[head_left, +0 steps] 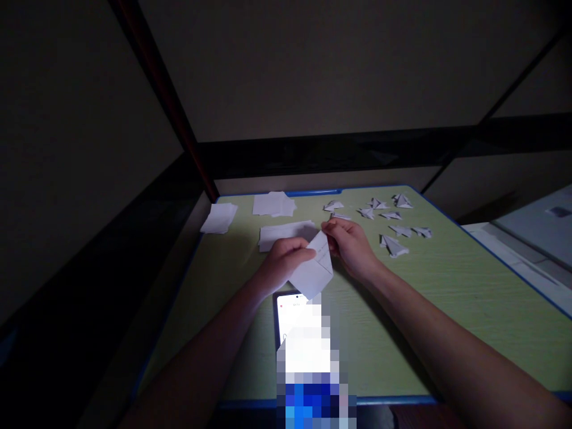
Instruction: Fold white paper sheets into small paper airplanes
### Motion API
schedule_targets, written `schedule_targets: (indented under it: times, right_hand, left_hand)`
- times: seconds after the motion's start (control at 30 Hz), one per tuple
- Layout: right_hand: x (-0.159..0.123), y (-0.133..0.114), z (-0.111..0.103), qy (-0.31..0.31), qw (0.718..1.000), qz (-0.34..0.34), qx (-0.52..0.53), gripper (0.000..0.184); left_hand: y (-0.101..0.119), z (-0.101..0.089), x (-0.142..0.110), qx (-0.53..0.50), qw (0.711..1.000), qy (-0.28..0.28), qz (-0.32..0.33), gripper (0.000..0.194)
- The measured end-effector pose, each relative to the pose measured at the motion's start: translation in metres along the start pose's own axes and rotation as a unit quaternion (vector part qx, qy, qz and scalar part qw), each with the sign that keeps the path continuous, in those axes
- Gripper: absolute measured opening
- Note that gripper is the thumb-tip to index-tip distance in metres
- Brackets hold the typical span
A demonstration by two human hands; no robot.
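Note:
Both my hands hold a partly folded white paper sheet (315, 271) just above a green table (447, 280). My left hand (283, 262) grips the sheet's left side with fingers curled over it. At the sheet's upper right corner my right hand (353, 244) pinches the paper. The sheet shows folded creases and hangs down toward a lit phone (292, 316) lying flat on the table below it.
Several small folded paper shapes (393, 223) lie scattered at the table's far right. Stacks of white paper (273, 204) sit at the far edge, another stack (218, 217) at the far left corner and one (286, 232) behind my hands. Dark walls surround the table.

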State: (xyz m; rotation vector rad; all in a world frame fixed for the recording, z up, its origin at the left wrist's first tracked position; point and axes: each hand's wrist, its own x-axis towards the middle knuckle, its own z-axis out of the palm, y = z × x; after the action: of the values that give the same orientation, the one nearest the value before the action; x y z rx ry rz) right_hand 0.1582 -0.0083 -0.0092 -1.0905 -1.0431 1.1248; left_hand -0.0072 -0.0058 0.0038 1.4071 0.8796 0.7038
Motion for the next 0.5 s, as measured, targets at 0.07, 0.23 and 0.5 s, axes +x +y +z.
schedule_targets:
  times: [0.07,0.23,0.5]
  right_hand:
    - [0.0010,-0.0019,-0.0010,0.012,1.000,0.006,0.011,0.029]
    - [-0.0012,-0.0060,-0.0002,-0.034,0.999,0.007,-0.015,0.023]
    - [-0.0085,-0.0096,0.0042,-0.108,0.992,0.002,-0.061,0.030]
  left_hand:
    - [-0.0009,-0.0009,0.0006,0.007,1.000,0.002,0.000,0.028]
    - [-0.0033,-0.0024,0.0033,0.012,0.999,0.037,0.009,0.028]
    - [-0.0049,-0.0025,0.0066,0.025,0.995,0.092,0.021,0.027]
